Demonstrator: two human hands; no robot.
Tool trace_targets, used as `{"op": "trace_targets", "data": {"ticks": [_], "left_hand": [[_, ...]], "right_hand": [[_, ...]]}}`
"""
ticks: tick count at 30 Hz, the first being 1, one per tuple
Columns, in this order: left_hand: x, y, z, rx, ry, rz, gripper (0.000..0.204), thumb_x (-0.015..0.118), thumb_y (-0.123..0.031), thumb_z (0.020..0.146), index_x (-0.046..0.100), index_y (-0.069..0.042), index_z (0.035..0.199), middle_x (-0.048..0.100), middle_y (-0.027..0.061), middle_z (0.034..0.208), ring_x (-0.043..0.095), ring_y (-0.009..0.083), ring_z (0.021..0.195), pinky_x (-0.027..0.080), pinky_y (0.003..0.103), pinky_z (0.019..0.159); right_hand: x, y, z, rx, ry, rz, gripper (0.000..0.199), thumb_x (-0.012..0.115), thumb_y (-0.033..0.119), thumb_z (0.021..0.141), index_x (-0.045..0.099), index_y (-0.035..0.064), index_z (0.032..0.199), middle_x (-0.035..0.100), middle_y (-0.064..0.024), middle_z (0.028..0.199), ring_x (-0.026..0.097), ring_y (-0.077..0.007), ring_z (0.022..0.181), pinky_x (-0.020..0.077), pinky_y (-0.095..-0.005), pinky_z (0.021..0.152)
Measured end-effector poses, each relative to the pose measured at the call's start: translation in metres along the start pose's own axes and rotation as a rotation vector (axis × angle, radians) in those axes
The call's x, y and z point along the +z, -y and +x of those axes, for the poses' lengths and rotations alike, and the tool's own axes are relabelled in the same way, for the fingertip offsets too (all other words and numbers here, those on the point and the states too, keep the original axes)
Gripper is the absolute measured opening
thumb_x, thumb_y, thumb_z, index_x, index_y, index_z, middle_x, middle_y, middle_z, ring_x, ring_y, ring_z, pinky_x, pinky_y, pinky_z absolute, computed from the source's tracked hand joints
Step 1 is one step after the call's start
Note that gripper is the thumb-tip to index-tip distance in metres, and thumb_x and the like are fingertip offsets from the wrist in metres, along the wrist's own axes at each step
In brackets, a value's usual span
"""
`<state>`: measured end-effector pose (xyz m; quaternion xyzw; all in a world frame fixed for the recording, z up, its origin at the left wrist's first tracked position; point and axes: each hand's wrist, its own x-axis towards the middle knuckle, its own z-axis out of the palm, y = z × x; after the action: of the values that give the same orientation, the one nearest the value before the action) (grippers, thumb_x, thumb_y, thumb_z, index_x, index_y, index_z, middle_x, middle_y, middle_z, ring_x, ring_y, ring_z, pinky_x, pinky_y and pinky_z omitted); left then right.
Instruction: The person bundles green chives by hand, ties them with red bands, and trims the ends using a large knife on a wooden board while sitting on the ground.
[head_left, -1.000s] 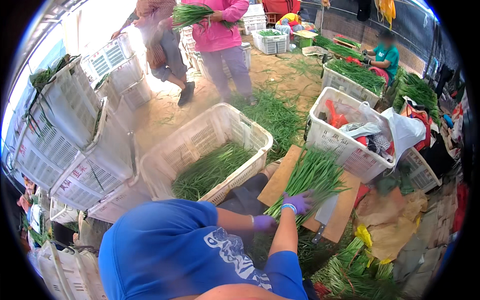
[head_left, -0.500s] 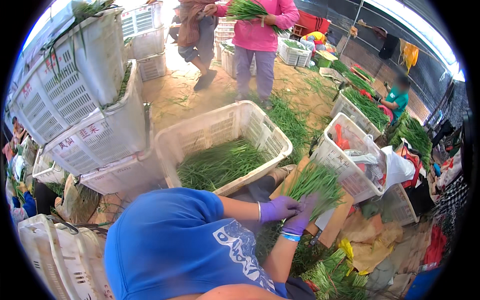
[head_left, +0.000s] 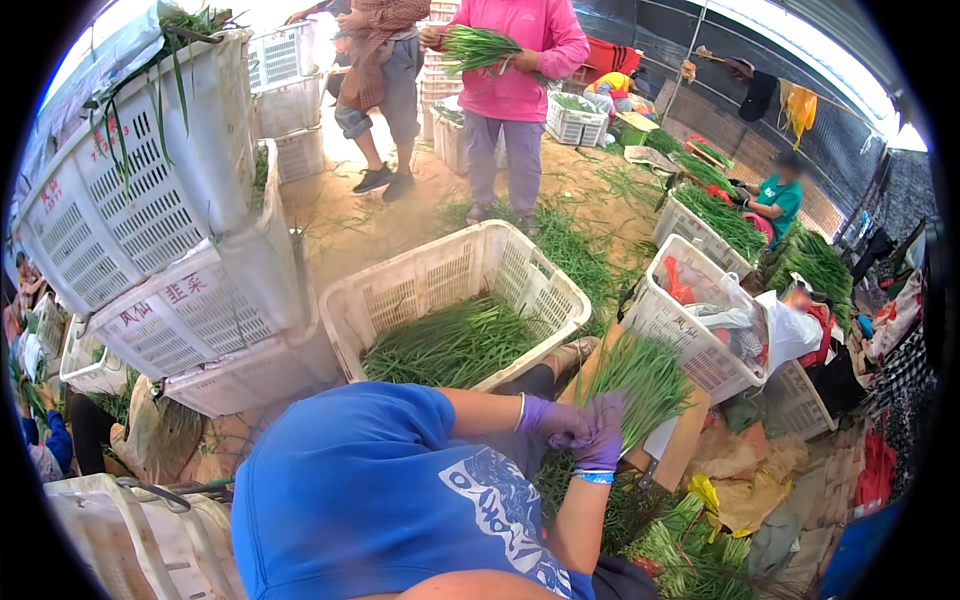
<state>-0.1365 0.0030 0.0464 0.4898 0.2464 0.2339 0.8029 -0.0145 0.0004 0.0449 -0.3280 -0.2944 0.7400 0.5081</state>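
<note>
Sheaf: a fanned sheaf of long, thin green leaves [head_left: 645,380] is held over the board, just right of the crate; its lower ends are hidden by the gloves.
Right hand: the lower part of the sheaf is gripped by the purple-gloved right hand [head_left: 601,432].
Left hand: the purple-gloved left hand [head_left: 550,418] is pressed against the right one (whether anything is pinched by its fingers cannot be told).
Board: the brown rectangular board [head_left: 692,422] is partly covered by the leaves.
Knife: a broad-bladed knife with a dark handle [head_left: 658,443] is laid on it.
Crate: loose green leaves [head_left: 450,345] are held in a white slotted plastic crate [head_left: 420,290], its near corner blocked by a blue garment [head_left: 340,480].
Top edge: a standing person in a pink jacket [head_left: 515,85] is cut off above the shoulders.
</note>
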Motion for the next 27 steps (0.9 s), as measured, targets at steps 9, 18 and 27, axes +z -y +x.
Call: {"op": "trace_targets", "data": {"ticks": [9, 18, 27], "left_hand": [[0.037, 0.032, -0.010, 0.486, -0.442, 0.482, 0.017, 0.053, -0.017, 0.083, 0.059, -0.004, 0.091, 0.057, 0.0044, 0.074, 0.053, 0.0128, 0.061, 0.043, 0.026, 0.055], [0.035, 0.009, -0.029, 0.220, -0.330, 1.557, 0.031, 0.051, -0.017, 0.075, 0.057, -0.008, 0.104, 0.060, 0.0142, 0.083, 0.057, 0.0322, 0.071, 0.046, 0.041, 0.063], [0.036, 0.069, -0.038, 0.220, -0.360, 1.715, 0.022, 0.051, -0.017, 0.078, 0.058, -0.010, 0.097, 0.061, 0.0100, 0.078, 0.057, 0.0245, 0.062, 0.044, 0.034, 0.053]], "right_hand": [[-0.035, 0.010, 0.006, -0.183, -0.189, -0.573, 0.024, 0.046, 0.018, 0.085, 0.059, 0.0003, 0.093, 0.057, -0.0106, 0.056, 0.049, -0.0138, 0.044, 0.0411, -0.0245, 0.043], [-0.063, -0.093, -0.009, -0.531, 0.392, -2.150, 0.036, 0.038, 0.031, 0.084, 0.046, 0.0121, 0.113, 0.050, -0.0101, 0.114, 0.047, -0.0212, 0.104, 0.0385, -0.0326, 0.088], [-0.024, -0.109, -0.053, -0.087, 0.015, -2.406, 0.052, 0.029, 0.046, 0.084, 0.024, 0.0241, 0.132, 0.016, -0.0120, 0.141, 0.010, -0.0491, 0.124, 0.0040, -0.0719, 0.088]]}}
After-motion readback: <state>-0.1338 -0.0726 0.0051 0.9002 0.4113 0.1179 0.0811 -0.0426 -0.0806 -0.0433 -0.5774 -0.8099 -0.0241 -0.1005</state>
